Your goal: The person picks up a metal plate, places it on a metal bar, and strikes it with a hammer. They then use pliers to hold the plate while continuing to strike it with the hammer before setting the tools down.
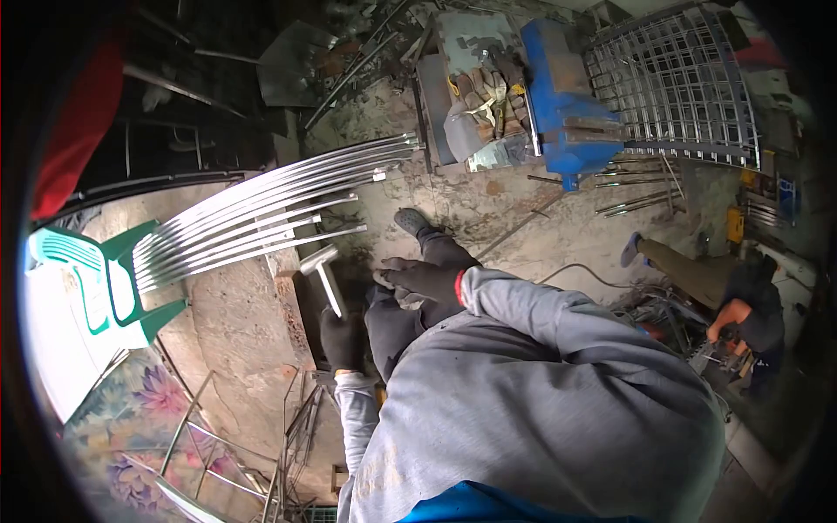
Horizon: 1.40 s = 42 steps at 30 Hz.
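My left hand (341,338), in a dark glove, is closed around the lower end of a hammer (330,288). The hammer has a pale metal handle, and its head points up, away from the hand. In another dark glove with a red cuff, my right hand (423,279) is by my bent knee, fingers apart and partly curled. It shows no tool. Beyond the hammer, several shiny metal tubes (261,196) lie side by side, their near ends close to the hammer head.
A green plastic chair (131,279) is under the tubes' left ends. A blue vise (571,105) stands beside a work surface with gloves (484,96). Behind it is a metal grid (671,83). Another person (741,305) crouches at right. A metal frame (209,431) sits lower left.
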Tool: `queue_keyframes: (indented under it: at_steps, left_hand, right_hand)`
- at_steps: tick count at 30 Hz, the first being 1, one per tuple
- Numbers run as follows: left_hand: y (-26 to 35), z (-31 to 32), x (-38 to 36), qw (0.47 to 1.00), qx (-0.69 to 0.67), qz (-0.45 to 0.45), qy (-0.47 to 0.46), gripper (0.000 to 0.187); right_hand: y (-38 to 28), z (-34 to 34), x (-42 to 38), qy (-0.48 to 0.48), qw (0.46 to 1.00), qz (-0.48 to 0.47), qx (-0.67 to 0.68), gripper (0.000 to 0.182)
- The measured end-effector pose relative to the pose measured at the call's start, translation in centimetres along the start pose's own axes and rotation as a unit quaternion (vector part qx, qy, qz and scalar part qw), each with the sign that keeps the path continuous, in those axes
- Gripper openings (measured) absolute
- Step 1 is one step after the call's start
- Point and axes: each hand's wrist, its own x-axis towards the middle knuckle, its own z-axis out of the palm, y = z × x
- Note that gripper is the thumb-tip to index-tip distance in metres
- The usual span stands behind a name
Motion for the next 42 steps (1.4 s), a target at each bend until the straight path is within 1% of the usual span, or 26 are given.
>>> queue_keyframes:
  at_steps: [2,5,6,7,9,10,13,15,16,18,19,20,21,23,25,27,29,31,32,33,35,36,37,38,39,42]
  left_hand:
    - [6.1,5.1,-0.3,0.997,0.039,0.063,-0.002,0.030]
    - [9.2,11.7,0.4,0.952,0.164,0.256,0.031,0.044]
    - [11.6,11.6,0.5,0.932,0.158,0.326,-0.002,0.051]
    - [13.7,10.9,0.4,0.952,0.180,0.227,-0.098,0.048]
    - [14.4,10.0,1.0,0.920,0.161,0.353,-0.058,0.045]
    - [14.3,9.4,1.0,0.962,0.129,0.230,-0.063,0.037]
    - [7.7,6.8,1.3,0.953,0.103,0.284,-0.025,0.036]
    - [1.7,4.3,-0.3,0.989,0.086,0.122,-0.004,0.040]
    - [0.2,3.1,-1.9,0.997,0.072,0.024,-0.005,0.041]
    - [-3.0,1.4,-5.8,0.993,0.044,-0.113,0.009,0.043]
    - [-5.4,0.8,-8.0,0.988,0.031,-0.152,0.022,0.044]
    - [-10.6,0.1,-10.2,0.983,0.022,-0.181,0.027,0.042]
    - [-14.8,-0.8,-12.5,0.977,0.013,-0.209,0.030,0.041]
    - [-14.3,-0.4,-16.6,0.928,-0.079,-0.360,0.044,0.034]
    - [-13.2,0.0,-19.5,0.920,-0.080,-0.384,0.015,0.030]
    - [-16.5,0.5,-21.9,0.924,-0.073,-0.375,-0.006,0.027]
    - [-21.5,2.1,-24.7,0.909,-0.199,-0.361,0.060,0.023]
    - [-22.4,3.7,-26.5,0.981,0.038,-0.188,0.005,0.027]
    - [-20.5,4.3,-27.0,0.902,-0.245,-0.344,0.090,0.029]
    - [-18.0,5.8,-27.3,0.908,-0.216,-0.341,0.118,0.029]
    - [-16.8,8.6,-28.3,0.927,-0.144,-0.315,0.146,0.036]
    - [-19.3,9.2,-29.8,0.983,-0.029,-0.172,0.058,0.036]
    - [-15.6,10.6,-29.7,0.921,-0.151,-0.334,0.133,0.035]
    - [-24.5,15.0,-32.1,0.907,-0.308,-0.265,0.113,0.035]
    - [-26.3,17.1,-33.2,0.937,-0.211,-0.249,0.121,0.036]
    - [-22.3,17.7,-36.2,0.862,-0.403,-0.274,0.141,0.042]
  right_hand:
    - [1.6,0.9,4.0,0.059,0.978,-0.189,0.060,0.038]
    - [-4.6,-3.2,1.8,0.289,0.951,-0.109,0.026,0.030]
    - [-4.8,-6.5,2.3,0.251,0.948,-0.133,0.145,0.030]
    - [-4.8,-10.8,3.2,0.212,0.929,-0.157,0.261,0.030]
    - [-3.8,-20.6,5.8,0.387,0.904,-0.182,0.004,0.035]
    - [-3.5,-25.3,6.2,0.413,0.882,-0.224,-0.044,0.031]
    - [-4.8,-35.1,6.1,0.437,0.875,-0.208,0.000,0.030]
    - [-2.9,-42.8,10.4,0.586,0.747,-0.210,-0.233,0.034]
    - [0.4,-49.5,14.9,0.554,0.697,-0.195,-0.411,0.035]
    - [1.5,-55.2,17.3,0.562,0.654,-0.179,-0.474,0.020]
    - [1.4,-57.5,18.7,0.540,0.817,-0.180,-0.092,0.017]
    - [1.0,-58.6,18.2,0.483,0.858,-0.173,-0.021,0.018]
    - [-6.2,-50.2,9.6,0.487,0.850,-0.172,0.101,0.017]
    - [-2.6,-57.8,14.8,0.552,0.788,-0.255,-0.093,0.016]
    - [-4.5,-57.4,12.2,0.575,0.744,-0.127,-0.316,0.035]
    - [-5.0,-56.6,11.5,0.536,0.792,-0.087,-0.278,0.050]
    - [-1.3,-49.7,7.5,0.623,0.726,-0.096,-0.273,0.052]
    - [-0.5,-46.7,7.2,0.673,0.677,-0.126,-0.270,0.053]
    - [1.2,-43.8,5.4,0.687,0.660,-0.149,-0.265,0.054]
    - [-0.7,-40.5,9.1,0.697,0.646,-0.174,-0.259,0.054]
    - [3.6,-34.9,8.6,0.604,0.661,-0.263,-0.360,0.059]
    - [4.7,-30.7,8.6,0.555,0.711,-0.261,-0.343,0.052]
    - [7.2,-28.3,9.5,0.481,0.758,-0.268,-0.349,0.055]
    - [9.8,-25.5,10.5,0.404,0.811,-0.265,-0.329,0.055]
    - [10.8,-22.3,10.4,0.334,0.838,-0.254,-0.350,0.055]
    - [9.7,-15.3,10.9,0.176,0.905,-0.228,-0.312,0.047]
